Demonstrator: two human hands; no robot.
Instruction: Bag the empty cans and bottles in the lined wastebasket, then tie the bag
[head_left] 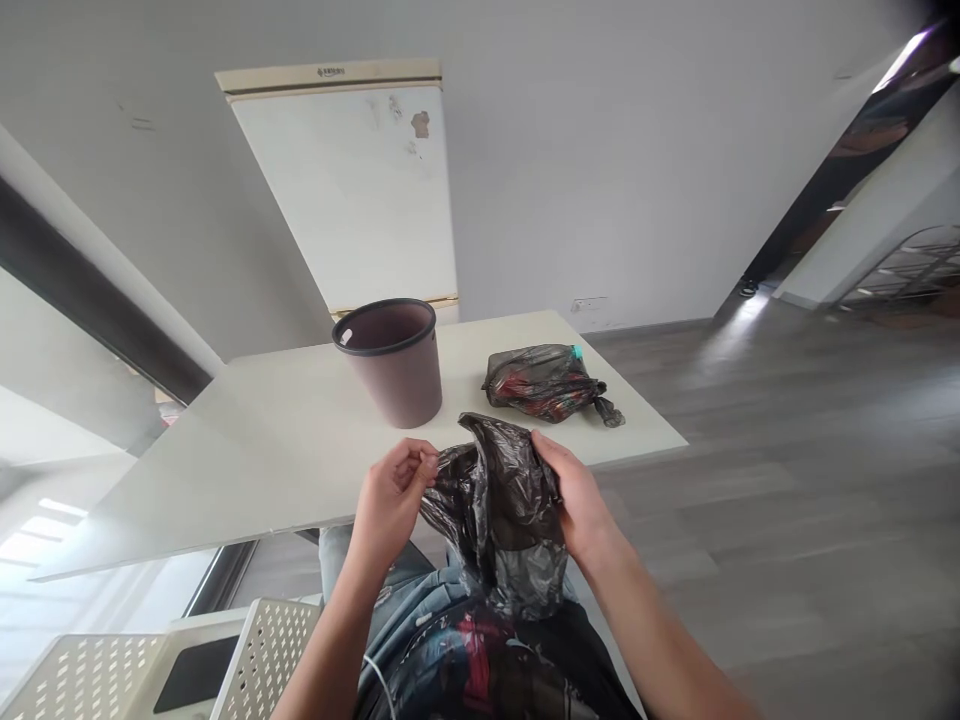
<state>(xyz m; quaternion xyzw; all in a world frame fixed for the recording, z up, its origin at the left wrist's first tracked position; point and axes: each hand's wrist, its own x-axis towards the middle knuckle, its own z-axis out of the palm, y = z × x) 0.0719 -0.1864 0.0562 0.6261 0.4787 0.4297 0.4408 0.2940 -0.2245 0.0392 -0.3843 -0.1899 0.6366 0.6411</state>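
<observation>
A thin black plastic bag (pixel 510 510) hangs crumpled between my two hands, over my lap at the table's front edge. My left hand (pixel 394 495) pinches its left side between thumb and fingers. On the right side, my right hand (pixel 581 500) grips the bag, the thumb on top and the fingers partly hidden behind it. Beyond the left hand a brownish trash bin (pixel 401 380) with a dark rim stands upright. To its right lies a knotted, filled black bag (pixel 544 383), with red items and a teal cap showing through.
The white table (pixel 285 430) spans the space before me. Behind it a white refrigerator (pixel 352 190) stands against the grey wall (pixel 600 150). At the lower left are perforated white baskets (pixel 262 650). Grey wood-look flooring (pixel 750 500) extends to the right.
</observation>
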